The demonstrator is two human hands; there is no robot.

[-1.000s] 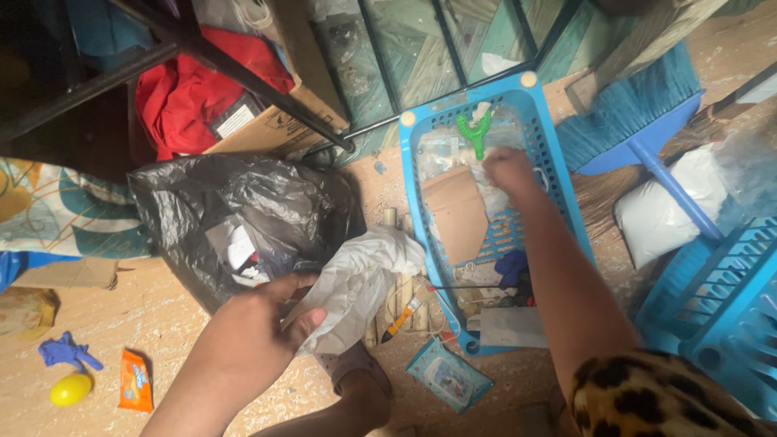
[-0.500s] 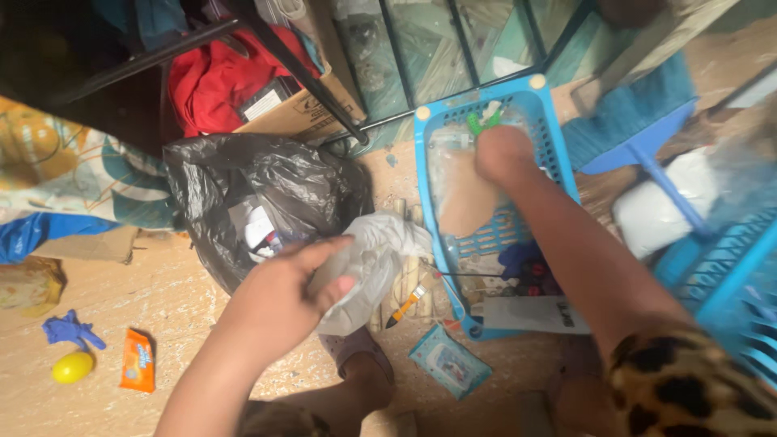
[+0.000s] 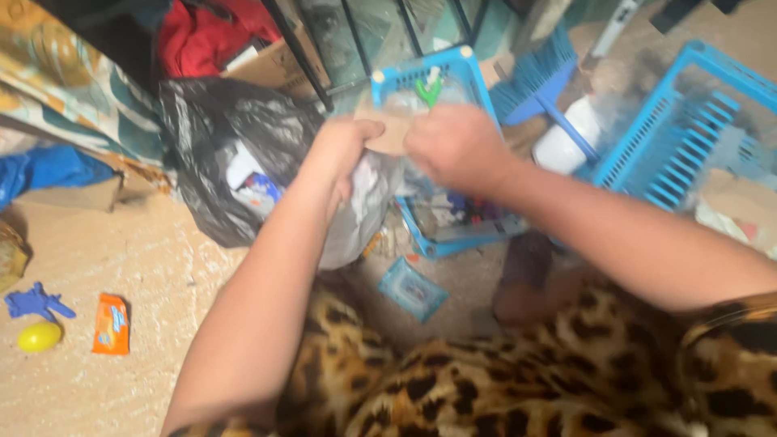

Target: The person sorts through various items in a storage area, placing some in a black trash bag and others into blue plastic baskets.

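Nearest the camera, the person's leopard-print garment [image 3: 502, 380] fills the lower edge of the view, and both bare forearms reach away from it over a sandy, pale floor [image 3: 121, 267]. On that floor toward its left edge lie a small yellow egg-shaped toy [image 3: 39, 336], a blue plastic toy [image 3: 34, 302] just beside it, and a flat orange packet [image 3: 111, 324] near both. A small light-blue packet [image 3: 412, 288] lies on the floor between the two arms.

The left hand [image 3: 344, 154] is closed around the top of a crumpled white plastic bag [image 3: 360, 214], which hangs down from it, and its thumb presses on a flat brown piece of cardboard [image 3: 390, 133]. The right hand [image 3: 457, 146] is closed on the other end of the same cardboard, so the two hands sit close together with the piece held between them, above a bright blue slatted plastic basket [image 3: 453, 77] full of small mixed items.

To the left, touching the white bag, slumps a black plastic rubbish bag [image 3: 222, 129]. Right of the basket are a blue brush [image 3: 538, 77] and a second blue plastic basket [image 3: 688, 133]. Farthest away, red cloth [image 3: 198, 40] sits beside a cardboard box.
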